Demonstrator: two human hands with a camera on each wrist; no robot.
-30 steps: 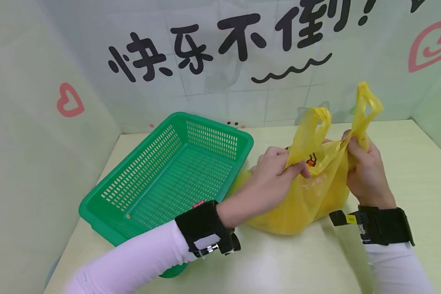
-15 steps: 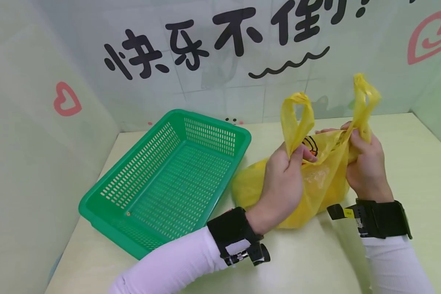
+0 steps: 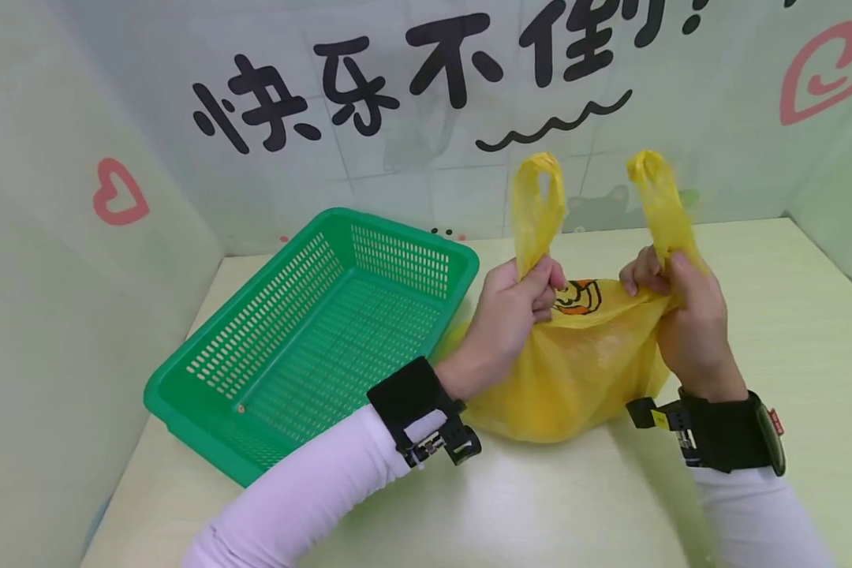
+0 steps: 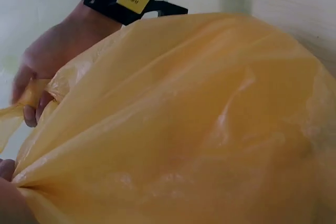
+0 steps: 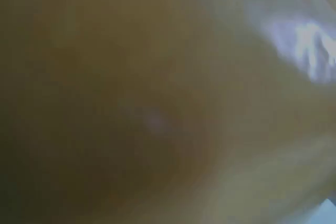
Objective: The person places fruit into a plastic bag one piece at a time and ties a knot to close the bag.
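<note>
A full, bulging yellow plastic bag (image 3: 575, 379) stands on the table, its two handle loops sticking up. My left hand (image 3: 504, 315) grips the base of the left loop (image 3: 537, 205), fingers curled round the plastic. The base of the right loop (image 3: 663, 205) is held in my right hand (image 3: 696, 323). Between the hands the bag's top edge is stretched, with part of a black and orange print (image 3: 580, 297) showing. In the left wrist view the bag's side (image 4: 184, 119) fills most of the picture. The right wrist view is a dark yellow-brown blur. What the bag contains is hidden.
A green plastic basket (image 3: 461, 256) stands left of the bag, close beside it, partly behind my left forearm. Behind the table (image 3: 539, 505) rises a wall (image 3: 397, 189) with black lettering. Another wall (image 3: 50, 315) borders the left side.
My left hand has turned and pulled its loop leftward and more upright. My right hand has shifted slightly left, its fingers now curled over the bag's edge. More of the print shows.
</note>
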